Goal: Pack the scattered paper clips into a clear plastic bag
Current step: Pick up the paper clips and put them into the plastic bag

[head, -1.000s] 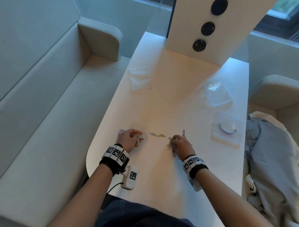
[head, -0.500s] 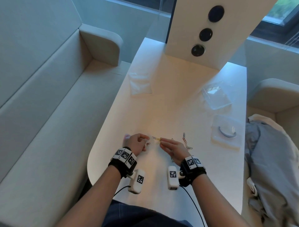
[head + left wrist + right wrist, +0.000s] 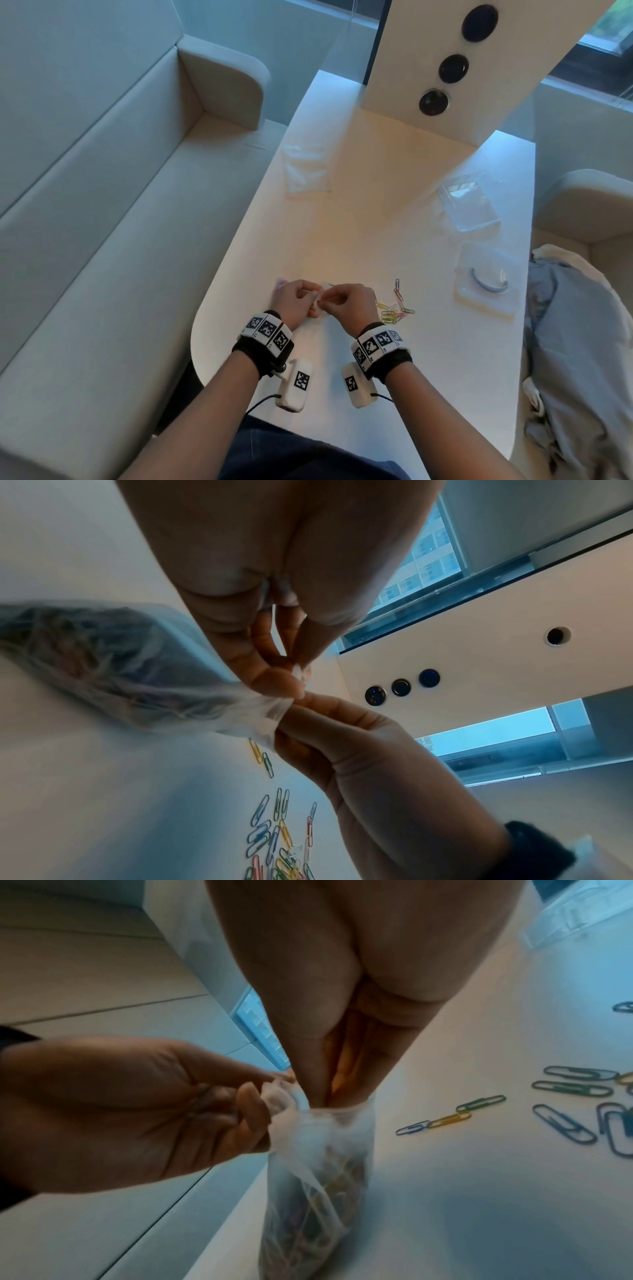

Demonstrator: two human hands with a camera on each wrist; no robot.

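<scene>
A small clear plastic bag, partly filled with coloured paper clips, stands on the white table near its front edge. My left hand pinches one side of the bag's mouth. My right hand meets it there, its bunched fingertips dipped into the opening and closed on the rim. What lies between them is hidden. Several loose paper clips lie just right of my right hand. A short chain of three clips lies close by the bag.
A second clear bag lies flat at the far left of the table. A clear plastic box and a flat lid sit at the right edge. Grey cloth is heaped on the right seat. A white panel stands at the back.
My right hand left the clip pile and came left to the bag's mouth. The left hand raised the bag upright. Both hands now meet over it.
</scene>
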